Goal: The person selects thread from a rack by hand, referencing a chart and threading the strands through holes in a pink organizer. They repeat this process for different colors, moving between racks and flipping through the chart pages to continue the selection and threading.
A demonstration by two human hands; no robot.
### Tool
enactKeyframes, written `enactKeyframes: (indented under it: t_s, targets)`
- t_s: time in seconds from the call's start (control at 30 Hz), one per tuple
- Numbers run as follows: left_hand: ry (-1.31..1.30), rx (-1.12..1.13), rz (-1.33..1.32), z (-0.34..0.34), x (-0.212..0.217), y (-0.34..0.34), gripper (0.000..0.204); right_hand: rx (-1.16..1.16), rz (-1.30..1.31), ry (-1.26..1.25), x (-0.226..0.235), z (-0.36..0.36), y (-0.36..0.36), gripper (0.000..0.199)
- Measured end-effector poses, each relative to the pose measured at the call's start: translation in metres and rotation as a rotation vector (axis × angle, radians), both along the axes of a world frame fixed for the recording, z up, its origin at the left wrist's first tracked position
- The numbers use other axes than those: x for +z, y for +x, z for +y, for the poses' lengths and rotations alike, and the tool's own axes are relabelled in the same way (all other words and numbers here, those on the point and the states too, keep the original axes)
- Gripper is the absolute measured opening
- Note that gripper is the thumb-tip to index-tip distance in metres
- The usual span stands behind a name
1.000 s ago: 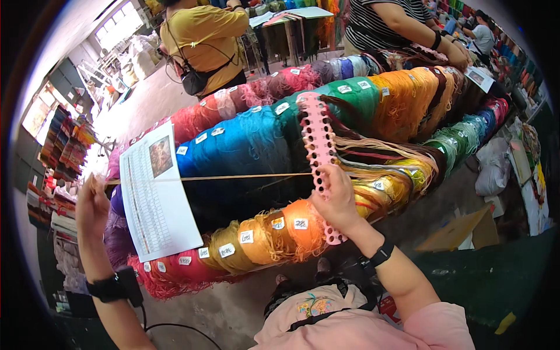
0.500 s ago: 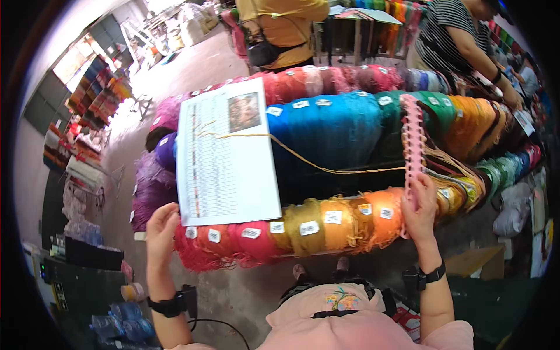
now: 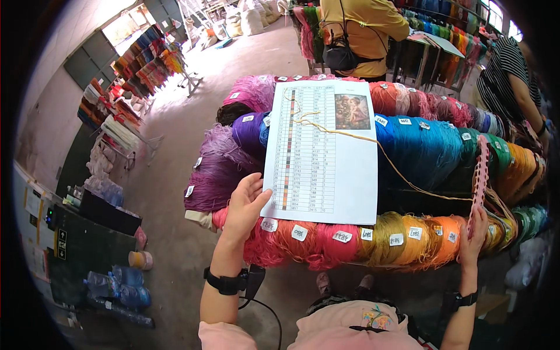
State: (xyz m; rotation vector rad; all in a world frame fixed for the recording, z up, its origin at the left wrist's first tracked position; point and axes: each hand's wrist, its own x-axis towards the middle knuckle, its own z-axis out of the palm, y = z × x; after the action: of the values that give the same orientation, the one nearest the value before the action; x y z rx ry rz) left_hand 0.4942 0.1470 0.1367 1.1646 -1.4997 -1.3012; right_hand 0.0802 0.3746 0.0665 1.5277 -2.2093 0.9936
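Note:
A printed sheet (image 3: 356, 175), with a table of colour swatches and a small picture, lies across rows of thread skeins. My left hand (image 3: 242, 204) is at its lower left edge, fingers extended and apart, the thumb by the paper's margin. My right hand (image 3: 472, 239) is closed on the lower end of a pink strip with notched edges (image 3: 480, 169), held upright over the skeins. Loose strands of thread hang at the strip's right side. A tan thread (image 3: 402, 178) runs from the strip across to the sheet, its loose end lying over the table.
Labelled orange and yellow skeins (image 3: 402, 239) fill the near rail; blue skeins (image 3: 420, 146) and purple skeins (image 3: 219, 157) lie behind and left. A person in yellow (image 3: 361, 35) and one in a striped top (image 3: 507, 81) stand beyond. Water bottles (image 3: 125, 286) sit lower left.
The view has swung left, so the rack and sheet appear farther right. My left hand's fingers have straightened beside the paper. My right hand still grips the pink strip.

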Motion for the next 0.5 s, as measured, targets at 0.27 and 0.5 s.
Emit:
enactKeyframes:
  t_s: [0.27, 0.5]
  targets:
    - [0.179, -0.178, 0.211, -0.0089, 0.0050, -0.0038, 0.048, -0.024, -0.014, 0.047, 0.0004, 0.0003, -0.0015, 0.040]
    - [0.307, -0.242, 0.249, -0.0098, 0.0079, -0.0052, 0.051, -0.029, -0.051, 0.029, -0.0019, 0.0015, -0.0017, 0.040]
